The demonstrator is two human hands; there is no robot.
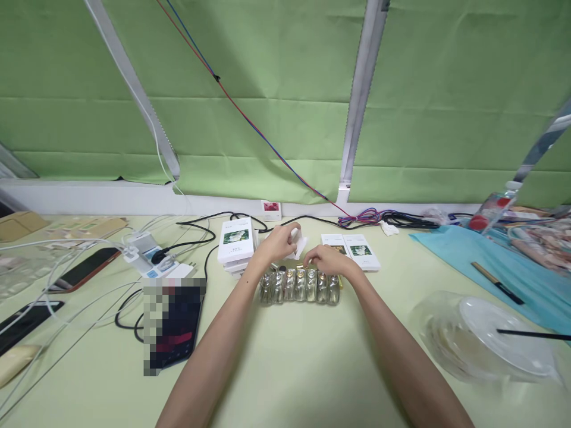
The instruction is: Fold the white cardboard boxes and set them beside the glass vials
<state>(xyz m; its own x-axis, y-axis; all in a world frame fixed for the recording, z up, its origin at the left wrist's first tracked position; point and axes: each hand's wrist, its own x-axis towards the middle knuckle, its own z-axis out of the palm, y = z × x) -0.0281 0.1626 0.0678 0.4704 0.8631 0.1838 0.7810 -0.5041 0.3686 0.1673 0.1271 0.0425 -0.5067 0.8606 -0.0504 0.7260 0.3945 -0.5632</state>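
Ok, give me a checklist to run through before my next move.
1. Seven glass bottles side by side in one row: ok.
2. Right hand, by the bottles' far end, has a firm grip: cannot tell.
3. Left hand has hold of the white piece beside it: cannot tell.
4. Stacked white boxes clear of the left forearm: cannot tell, they overlap in view.
5. Blue cloth apart from the bottles: ok.

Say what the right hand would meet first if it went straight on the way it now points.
Pointing leftward, the right hand would probably first meet the white paper-like piece at the left hand; depth is unclear, so it might pass above or below it.
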